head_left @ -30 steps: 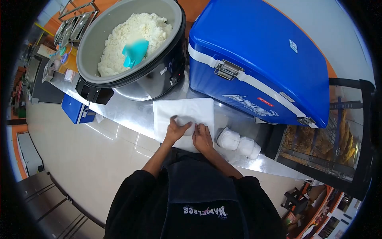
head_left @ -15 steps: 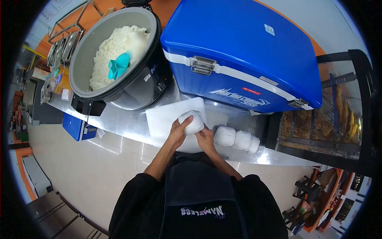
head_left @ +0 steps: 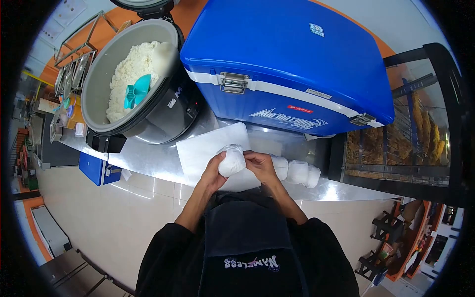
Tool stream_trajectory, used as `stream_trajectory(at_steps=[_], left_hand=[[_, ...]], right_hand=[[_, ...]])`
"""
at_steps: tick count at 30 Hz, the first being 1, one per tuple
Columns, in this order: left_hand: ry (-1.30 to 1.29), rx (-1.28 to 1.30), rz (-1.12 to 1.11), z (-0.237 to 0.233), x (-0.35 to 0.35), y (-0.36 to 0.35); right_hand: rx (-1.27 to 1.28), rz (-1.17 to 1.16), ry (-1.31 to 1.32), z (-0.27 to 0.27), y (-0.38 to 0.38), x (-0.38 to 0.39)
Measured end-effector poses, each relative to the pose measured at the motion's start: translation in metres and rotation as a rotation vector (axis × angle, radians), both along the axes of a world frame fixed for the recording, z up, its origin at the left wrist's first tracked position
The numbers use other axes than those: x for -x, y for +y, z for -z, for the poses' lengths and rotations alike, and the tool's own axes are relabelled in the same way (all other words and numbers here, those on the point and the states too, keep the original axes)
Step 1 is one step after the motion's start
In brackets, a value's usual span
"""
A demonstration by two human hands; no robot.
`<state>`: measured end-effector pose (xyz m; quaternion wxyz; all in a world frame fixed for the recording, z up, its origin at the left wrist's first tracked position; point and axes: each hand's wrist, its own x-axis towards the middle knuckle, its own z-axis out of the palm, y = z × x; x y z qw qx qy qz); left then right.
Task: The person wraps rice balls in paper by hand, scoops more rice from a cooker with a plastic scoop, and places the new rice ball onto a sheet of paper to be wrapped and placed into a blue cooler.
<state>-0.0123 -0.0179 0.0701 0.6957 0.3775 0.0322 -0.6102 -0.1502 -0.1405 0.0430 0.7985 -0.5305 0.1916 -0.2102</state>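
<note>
Fingers [head_left: 220, 163] of the left hand [head_left: 213, 175] are curled close around the wrapped bundle [head_left: 231, 161], cupping its left side and underside. The right hand [head_left: 263, 167] meets it from the other side, fingertips pinched narrow on the paper at its right edge. Both hands hold it, so the bundle sits between the two sets of fingers, raised off the worktop [head_left: 148, 159]. The left hand carries more of it and the right only touches the edge. Its long axis appears to run away from the body, toward the blue cooler [head_left: 287, 59], and its short axis spans the gap from palm to palm. Directly beneath and beyond the fingers lies the flat paper sheet [head_left: 200, 146]. Just past the right knuckles, touching or nearly so, a row of wrapped bundles [head_left: 299, 173] lies side by side on the worktop. Well beyond the left fingers stands the open rice cooker [head_left: 163, 111], with a teal scoop [head_left: 137, 90] resting in the rice.
</note>
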Motion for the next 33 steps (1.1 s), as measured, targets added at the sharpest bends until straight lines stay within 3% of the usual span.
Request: stream_trajectory(at_steps=[4,6,7,9,16,20,22,24,25,27,28,30,32,33], left_hand=[[0.03,-0.008,0.025,-0.006,0.001,0.001],[0.025,-0.02,0.026,-0.009,0.001,0.003],[0.045,-0.04,0.011,-0.011,0.002,0.004],[0.066,-0.058,0.005,-0.008,0.004,0.003],[-0.05,-0.12,-0.047,0.006,0.011,-0.005],[-0.181,-0.146,0.053,0.012,0.011,-0.005],[-0.172,-0.181,0.063,0.01,0.015,-0.008],[-0.287,-0.241,0.037,0.016,0.014,-0.013],[-0.288,-0.24,0.052,0.015,0.016,-0.014],[-0.387,-0.233,0.095,0.008,0.019,-0.019],[-0.39,-0.229,0.106,0.002,0.022,-0.023],[-0.679,-0.188,0.188,-0.008,0.031,-0.033],[-1.046,-0.116,0.286,-0.008,0.044,-0.044],[-1.053,-0.097,0.329,-0.014,0.056,-0.052]], right_hand=[[-0.244,0.118,0.036,-0.005,0.006,-0.008],[0.039,0.097,0.147,-0.004,0.01,-0.011],[0.038,0.098,0.148,-0.002,0.013,-0.012],[0.316,0.233,0.228,0.003,0.021,-0.015],[0.46,0.366,0.245,0.007,0.04,-0.014],[0.28,0.398,0.2,0.034,0.05,-0.01],[0.218,0.374,0.297,0.036,0.05,-0.003],[0.553,0.398,0.359,0.037,0.047,0.001],[0.55,0.413,0.364,0.037,0.046,0.006],[0.012,0.175,0.148,0.035,0.043,0.018],[0.013,0.187,0.146,0.026,0.04,0.027],[-0.359,0.171,-0.036,0.0,0.034,0.052],[-0.341,0.271,-0.046,-0.038,0.028,0.066],[-0.322,0.362,-0.058,-0.047,0.026,0.074]])
